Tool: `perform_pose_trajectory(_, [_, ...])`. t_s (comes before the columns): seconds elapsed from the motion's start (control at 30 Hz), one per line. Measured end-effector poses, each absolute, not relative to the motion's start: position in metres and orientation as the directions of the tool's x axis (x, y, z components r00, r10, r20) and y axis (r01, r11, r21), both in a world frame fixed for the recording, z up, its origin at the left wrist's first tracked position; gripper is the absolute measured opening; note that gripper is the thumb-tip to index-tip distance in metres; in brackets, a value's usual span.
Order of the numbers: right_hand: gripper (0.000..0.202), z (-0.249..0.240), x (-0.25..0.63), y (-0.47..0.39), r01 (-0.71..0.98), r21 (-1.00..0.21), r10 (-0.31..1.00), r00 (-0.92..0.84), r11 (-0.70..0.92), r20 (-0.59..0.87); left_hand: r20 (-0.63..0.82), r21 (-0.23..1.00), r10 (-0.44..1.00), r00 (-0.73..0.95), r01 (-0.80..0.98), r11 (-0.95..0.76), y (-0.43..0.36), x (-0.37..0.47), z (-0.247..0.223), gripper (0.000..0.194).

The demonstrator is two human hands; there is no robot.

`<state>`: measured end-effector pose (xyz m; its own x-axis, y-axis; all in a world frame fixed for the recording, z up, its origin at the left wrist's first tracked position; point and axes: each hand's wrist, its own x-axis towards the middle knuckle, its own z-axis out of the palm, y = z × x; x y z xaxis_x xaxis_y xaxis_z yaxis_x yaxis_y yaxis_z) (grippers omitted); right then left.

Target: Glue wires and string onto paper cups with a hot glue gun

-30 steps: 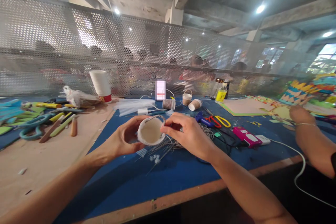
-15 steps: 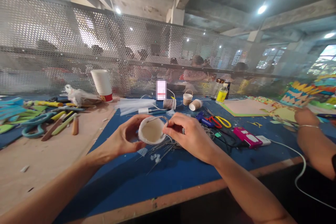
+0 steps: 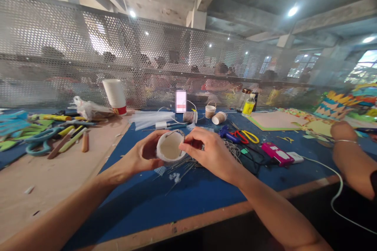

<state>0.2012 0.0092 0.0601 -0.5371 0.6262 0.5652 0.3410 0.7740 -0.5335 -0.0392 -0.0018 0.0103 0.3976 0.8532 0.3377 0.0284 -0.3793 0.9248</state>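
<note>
Grips the cup (image 3: 170,148) above the near middle of the counter (image 3: 147,211) in a curled left hand (image 3: 138,155), and pinches the cord (image 3: 176,131) in a closed-up right hand (image 3: 210,149), now nearer the right rim, seemingly fitting it closer.

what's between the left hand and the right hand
In the head view, a small whitish cup: the left hand holds its side, the right hand is at its rim.
</note>
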Motion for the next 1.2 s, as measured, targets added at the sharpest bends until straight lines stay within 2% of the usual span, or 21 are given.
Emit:
perform_pose_trajectory(0.37, [0.023,0.06,0.206,0.009,0.307,-0.585,0.646,-0.529,0.75,0.55,0.385,0.909,0.875,0.292,0.043,-0.414,0.002,-0.037,0.008,0.067])
perform_pose_trajectory(0.57, [0.064,0.042,0.204,0.011,0.323,-0.579,0.657,-0.473,0.749,0.587,0.459,0.879,0.868,0.189,0.047,-0.475,0.0,-0.032,0.007,0.07])
perform_pose_trajectory(0.7, [0.076,0.032,0.195,0.012,0.334,-0.586,0.668,-0.484,0.738,0.565,0.481,0.867,0.868,0.127,0.077,-0.492,-0.002,-0.029,0.003,0.071])
perform_pose_trajectory(0.9, [0.072,0.017,0.184,0.015,0.303,-0.594,0.663,-0.427,0.745,0.614,0.483,0.866,0.869,0.11,0.09,-0.493,-0.003,-0.025,0.0,0.075])
perform_pose_trajectory(1.2, [0.066,0.012,0.183,0.021,0.235,-0.615,0.649,-0.423,0.753,0.633,0.481,0.857,0.874,0.069,0.172,-0.486,-0.003,-0.023,-0.002,0.068])
